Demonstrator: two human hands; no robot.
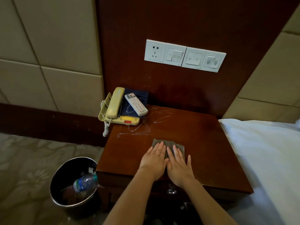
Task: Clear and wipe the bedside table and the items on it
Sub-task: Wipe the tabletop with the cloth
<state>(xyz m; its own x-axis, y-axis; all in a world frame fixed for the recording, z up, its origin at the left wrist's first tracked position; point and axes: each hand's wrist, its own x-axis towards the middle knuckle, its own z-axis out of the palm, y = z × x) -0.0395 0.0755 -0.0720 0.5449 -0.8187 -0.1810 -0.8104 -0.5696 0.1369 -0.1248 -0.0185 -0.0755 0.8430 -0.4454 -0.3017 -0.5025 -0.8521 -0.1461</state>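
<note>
A dark red wooden bedside table fills the middle of the view. A grey cloth lies flat on its front part. My left hand and my right hand press side by side on the cloth, palms down, fingers stretched out. White streaks mark the tabletop beyond the cloth. At the back left corner stands a yellow telephone, with a white remote control and a dark blue folder lying on it.
A metal waste bin holding a plastic bottle and other rubbish stands on the patterned carpet left of the table. A white bed borders the table on the right. A switch and socket panel sits on the wall above.
</note>
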